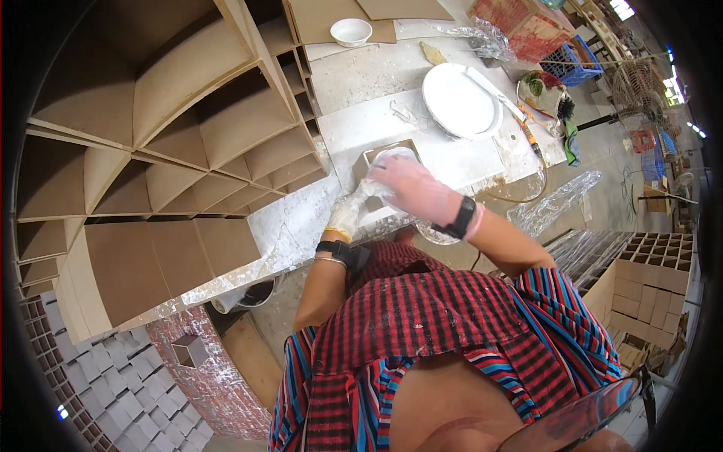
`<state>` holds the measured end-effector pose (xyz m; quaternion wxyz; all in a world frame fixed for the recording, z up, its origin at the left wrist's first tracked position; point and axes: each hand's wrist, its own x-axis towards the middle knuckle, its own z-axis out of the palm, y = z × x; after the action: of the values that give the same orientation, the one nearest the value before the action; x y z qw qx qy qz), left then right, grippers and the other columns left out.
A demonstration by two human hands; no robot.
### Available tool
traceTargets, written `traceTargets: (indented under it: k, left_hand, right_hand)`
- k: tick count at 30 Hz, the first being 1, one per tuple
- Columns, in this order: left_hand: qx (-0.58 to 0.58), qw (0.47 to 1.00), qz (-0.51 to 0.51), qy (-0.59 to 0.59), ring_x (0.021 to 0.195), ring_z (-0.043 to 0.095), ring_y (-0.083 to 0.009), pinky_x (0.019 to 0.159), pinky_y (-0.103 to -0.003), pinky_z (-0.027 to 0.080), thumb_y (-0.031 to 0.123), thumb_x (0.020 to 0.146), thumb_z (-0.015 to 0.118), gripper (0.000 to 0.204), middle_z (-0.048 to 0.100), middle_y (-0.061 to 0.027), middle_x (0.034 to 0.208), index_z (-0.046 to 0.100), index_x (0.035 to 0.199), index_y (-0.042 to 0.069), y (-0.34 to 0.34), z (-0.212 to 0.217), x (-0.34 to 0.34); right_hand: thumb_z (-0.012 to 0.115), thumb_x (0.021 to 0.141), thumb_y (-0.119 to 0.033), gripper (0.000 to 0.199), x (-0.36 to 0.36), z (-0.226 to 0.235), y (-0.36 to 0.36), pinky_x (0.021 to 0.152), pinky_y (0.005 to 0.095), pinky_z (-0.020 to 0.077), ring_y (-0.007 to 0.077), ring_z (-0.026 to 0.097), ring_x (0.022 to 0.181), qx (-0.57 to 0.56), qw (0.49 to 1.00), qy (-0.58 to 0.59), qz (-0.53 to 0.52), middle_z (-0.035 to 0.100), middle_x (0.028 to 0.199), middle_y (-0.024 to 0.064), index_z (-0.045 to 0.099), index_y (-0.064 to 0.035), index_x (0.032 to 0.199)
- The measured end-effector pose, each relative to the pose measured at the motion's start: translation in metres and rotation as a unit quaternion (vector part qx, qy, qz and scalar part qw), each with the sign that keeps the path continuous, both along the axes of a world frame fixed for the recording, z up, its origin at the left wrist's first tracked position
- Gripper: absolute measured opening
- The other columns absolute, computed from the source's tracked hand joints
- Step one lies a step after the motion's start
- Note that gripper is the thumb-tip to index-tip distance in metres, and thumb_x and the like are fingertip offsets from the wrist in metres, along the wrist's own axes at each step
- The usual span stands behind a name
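Observation:
A small brown board box (364, 167) sits on the white-smeared tabletop in front of me. A whitish round piece (397, 151) shows at its top, mostly covered by my fingers, so its kind is unclear. My left hand (349, 214), in a white glove, is closed at the box's near left side. Over the top of the box reaches my right hand (413, 185), in a pink glove. Its fingers are curled and slightly blurred, and what they grip is hidden. Just beyond the box lies a large round white dish (461, 102).
Stacked brown compartment units (218, 128) crowd the left of the table. A white bowl (351, 32) stands at the back. To the right lie an orange-handled tool (529, 135) with a hose and clear plastic wrap (556, 203). A blue crate (572, 64) and a fan (636, 87) stand farther off.

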<state>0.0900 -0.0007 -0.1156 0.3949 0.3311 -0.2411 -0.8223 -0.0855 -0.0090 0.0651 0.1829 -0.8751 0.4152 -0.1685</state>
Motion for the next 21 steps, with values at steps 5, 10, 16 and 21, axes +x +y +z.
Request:
traceTargets:
  k: [5,10,16,21]
  left_hand:
    - [0.016,0.999,0.019,0.022,0.119,0.051,-0.0223,0.100,-0.041,0.046,0.013,0.096,0.055,0.065,0.045,-0.0077,0.136,0.019,0.151,0.015,-0.004,0.020,-0.019]
    - [0.005,0.999,0.029,-0.036,0.124,0.046,-0.0229,0.102,-0.042,0.044,0.011,0.096,0.054,0.070,0.038,-0.0072,0.143,0.012,0.153,0.015,0.000,0.009,-0.001]
    - [0.032,0.998,0.031,-0.053,0.130,0.041,-0.0243,0.104,-0.042,0.042,0.014,0.096,0.054,0.071,0.033,-0.0088,0.148,0.011,0.153,0.016,0.000,-0.005,0.002]
    - [0.010,1.000,0.006,-0.029,0.129,0.042,-0.0248,0.105,-0.042,0.041,0.014,0.098,0.051,0.063,0.036,-0.0112,0.145,0.017,0.151,0.014,-0.003,0.022,-0.009]
  right_hand:
    - [0.065,0.078,-0.010,0.035,-0.011,-0.015,-0.031,0.085,0.0441,0.0467,0.0336,0.056,0.100,0.085,0.994,0.065,0.008,0.056,0.103,0.0159,0.058,-0.0094,0.112]
    - [0.061,0.076,-0.005,0.033,-0.002,-0.007,-0.073,0.082,0.0436,0.0471,0.0351,0.057,0.095,-0.001,0.999,0.044,-0.016,0.056,0.096,0.0159,0.058,-0.0080,0.109]
    - [0.060,0.077,-0.006,0.034,-0.045,-0.020,-0.075,0.086,0.0443,0.0464,0.0351,0.058,0.100,0.037,0.998,0.039,-0.046,0.059,0.101,0.0177,0.059,-0.0088,0.111]
    - [0.061,0.078,-0.007,0.035,-0.078,-0.029,-0.055,0.087,0.0432,0.0462,0.0362,0.058,0.099,0.056,0.988,0.023,-0.143,0.059,0.099,0.0190,0.057,-0.0065,0.113]
